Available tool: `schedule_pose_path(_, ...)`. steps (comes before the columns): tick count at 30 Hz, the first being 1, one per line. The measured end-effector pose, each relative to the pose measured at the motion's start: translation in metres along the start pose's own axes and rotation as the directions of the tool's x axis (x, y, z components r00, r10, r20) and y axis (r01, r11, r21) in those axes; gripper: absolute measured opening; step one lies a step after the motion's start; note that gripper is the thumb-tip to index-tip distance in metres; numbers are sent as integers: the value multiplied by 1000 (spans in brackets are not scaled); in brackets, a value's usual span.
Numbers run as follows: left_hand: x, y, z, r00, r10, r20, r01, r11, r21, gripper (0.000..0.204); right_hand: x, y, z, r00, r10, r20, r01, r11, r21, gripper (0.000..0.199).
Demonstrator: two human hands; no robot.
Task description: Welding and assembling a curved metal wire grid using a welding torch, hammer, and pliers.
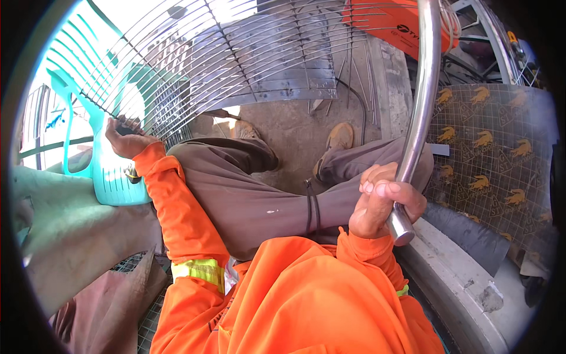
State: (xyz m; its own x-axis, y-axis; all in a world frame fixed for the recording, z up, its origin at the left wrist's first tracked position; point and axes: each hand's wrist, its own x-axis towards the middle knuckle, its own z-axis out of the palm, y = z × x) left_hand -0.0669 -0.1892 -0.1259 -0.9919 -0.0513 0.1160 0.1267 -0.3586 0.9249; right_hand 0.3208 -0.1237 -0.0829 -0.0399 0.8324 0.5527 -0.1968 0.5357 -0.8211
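Observation:
My right hand (386, 199) is wrapped round the lower end of a shiny bent metal tube (420, 112), which rises past the top of the picture. A curved wire grille (236, 53) of many thin parallel rods spans the upper left, raised above my knees. My left hand (131, 141) has its fingers curled at the grille's lower left corner, gripping it from below. Whether the tube and the grille are joined lies outside the picture. Both my arms are in orange sleeves, and my legs are spread on either side.
A turquoise plastic chair (121, 177) stands at the left. Ahead, a grey metal sheet (283, 65) lies near thin rods and a cable on the concrete floor (295, 124). An orange box (383, 26) sits at the far right, above a dark printed board (483, 153). Cloth (88, 218) hangs near left.

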Motion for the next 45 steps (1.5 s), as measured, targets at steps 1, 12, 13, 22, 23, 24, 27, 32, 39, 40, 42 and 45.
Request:
schedule_pose_path(1,2,-2,-2,1000,13,14,-13,1000,7,24,1,0,3,981,178,79,-164,975,-150,12)
schedule_pose_path(12,0,0,0,1000,-8,11,8,999,-34,23,8,-6,-1,994,90,63,-76,979,-192,11)
schedule_pose_path(13,-1,-2,-2,1000,-7,14,7,999,-34,23,1,2,-1,972,168,164,-106,937,-332,11)
schedule_pose_path(22,2,2,-3,1000,-15,25,15,1000,-5,27,3,-19,-2,1000,19,-23,-20,999,-32,10)
schedule_pose_path(23,1,5,0,999,-23,43,23,1000,5,27,4,-14,-1,999,18,-30,-19,999,-30,10)
schedule_pose_path(24,-2,4,3,999,-20,51,20,1000,4,27,1,-6,0,982,177,70,-164,974,-155,10)
schedule_pose_path(27,-2,-9,3,1000,-2,-28,0,996,-84,24,1,10,-6,860,494,126,-452,854,-258,9)
schedule_pose_path(32,0,-5,-1,1000,7,-24,-8,999,-48,24,13,-13,-20,921,379,89,-333,886,-324,6)
schedule_pose_path(39,6,-7,-3,1000,26,-3,-26,999,-36,23,9,-11,-17,888,457,49,-424,856,-295,7)
schedule_pose_path(40,4,-6,-2,999,23,25,-22,999,-45,23,10,-10,-16,895,442,65,-402,860,-316,7)
schedule_pose_path(42,6,-8,-4,1000,21,24,-20,999,-28,23,10,-12,-14,877,473,87,-426,847,-318,8)
schedule_pose_path(45,3,-5,-1,1000,28,7,-28,999,-17,24,4,-7,-14,831,547,99,-510,821,-257,8)
